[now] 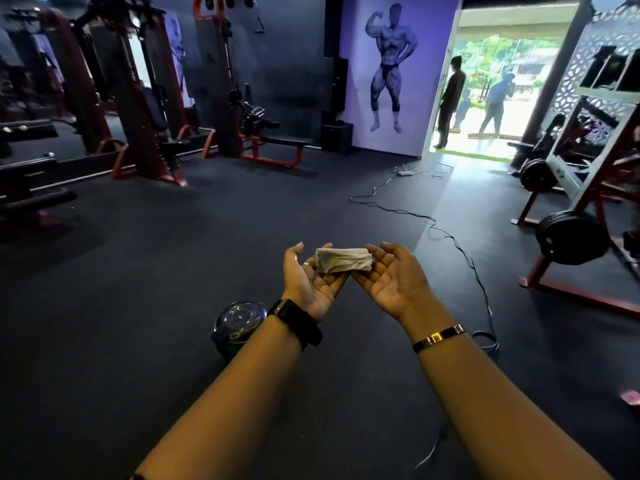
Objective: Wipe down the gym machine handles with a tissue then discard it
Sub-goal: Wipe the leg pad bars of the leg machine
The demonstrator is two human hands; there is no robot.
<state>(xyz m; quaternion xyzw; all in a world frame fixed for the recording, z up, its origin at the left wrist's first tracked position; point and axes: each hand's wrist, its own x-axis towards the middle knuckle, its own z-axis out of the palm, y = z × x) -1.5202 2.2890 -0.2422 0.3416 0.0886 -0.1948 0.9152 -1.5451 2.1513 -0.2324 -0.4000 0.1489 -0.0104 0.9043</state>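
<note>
Tissue (343, 260), folded into a short greyish pad, is lying across the fingers of both grips, above the floor (173, 271) in the middle of the gym. Left grip (310, 277) and right grip (394, 275) are both facing palm up with fingers relaxed and spread wide; neither is pinching the pad, which is merely resting on them, bridging the gap between the two. A dark container with a shiny domed lid (239, 322), possibly a bin, is standing on the floor just beyond the left forearm. The cable machine (221, 81) and its hanging handle (258, 26) are standing well apart, against the far wall. Judging by the grey tinge, the wiping may be finished and the discard pending, though this is not certain. Risk: because nothing is clamping the pad, any tilt of a palm or parting of the grips is likely to let it slide off onto the floor. A cable (450, 237) is trailing across the floor to the right, posing a tripping hazard to anyone walking that way.
</note>
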